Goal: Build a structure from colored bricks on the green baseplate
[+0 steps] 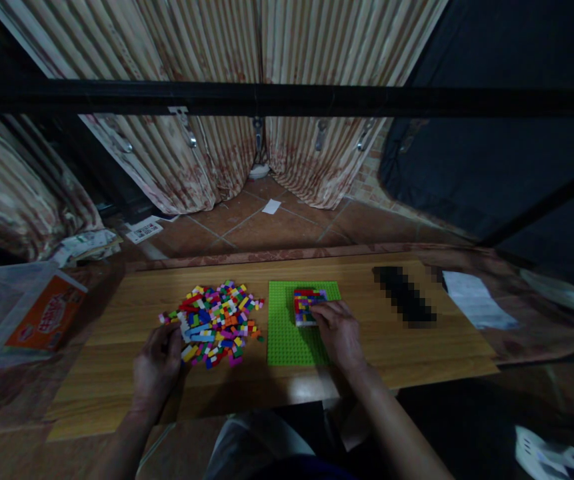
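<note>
Brick block point(303, 308) at the right hand point(341, 335), pile point(221, 327) beside the left hand point(157, 363), likely for easy reach! Both grips? Can't tell.

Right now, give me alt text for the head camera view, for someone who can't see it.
A person's right hand is at a small multicolored brick block on a green baseplate, while the left hand is at the near left edge of a pile of loose colored bricks. Beyond the wooden table hang striped curtains.
</note>
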### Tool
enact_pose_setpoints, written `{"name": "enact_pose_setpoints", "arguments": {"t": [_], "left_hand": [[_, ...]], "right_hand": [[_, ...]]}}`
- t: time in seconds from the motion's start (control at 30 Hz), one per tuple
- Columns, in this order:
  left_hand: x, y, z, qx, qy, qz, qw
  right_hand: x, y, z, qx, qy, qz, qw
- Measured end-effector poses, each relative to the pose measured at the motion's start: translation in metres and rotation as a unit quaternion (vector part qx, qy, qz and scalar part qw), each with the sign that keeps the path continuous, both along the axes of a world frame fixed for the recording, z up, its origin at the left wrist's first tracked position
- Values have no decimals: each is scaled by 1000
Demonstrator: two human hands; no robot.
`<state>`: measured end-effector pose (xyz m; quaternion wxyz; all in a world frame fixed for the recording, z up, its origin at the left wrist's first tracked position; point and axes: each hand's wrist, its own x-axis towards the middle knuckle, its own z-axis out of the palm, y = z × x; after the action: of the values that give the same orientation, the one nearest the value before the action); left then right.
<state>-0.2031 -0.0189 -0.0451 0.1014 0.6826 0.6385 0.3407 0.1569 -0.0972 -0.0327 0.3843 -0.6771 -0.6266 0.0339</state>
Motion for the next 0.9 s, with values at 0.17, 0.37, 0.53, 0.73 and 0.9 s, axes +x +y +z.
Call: {"name": "enact_pose_setpoints", "arguments": {"t": [0.17,0.37,0.53,0.73,0.9], "left_hand": [[3,-2,5,-18,-4,7,1000],[4,-1,6,-18,0,-2,1000],[4,-2,7,-28,-8,4,1000],[5,-4,9,-27,-11,6,1000],[6,-4,11,-19,-7,6,1000]], "right_hand": [[1,1,1,4,28,-1,1000],[-1,0,-2,16,53,-29,998],[-2,-3,-1,30,69,-52,996],[-13,1,1,23,73,-88,993],[-15,5,-7,43,120,-124,984]]}}
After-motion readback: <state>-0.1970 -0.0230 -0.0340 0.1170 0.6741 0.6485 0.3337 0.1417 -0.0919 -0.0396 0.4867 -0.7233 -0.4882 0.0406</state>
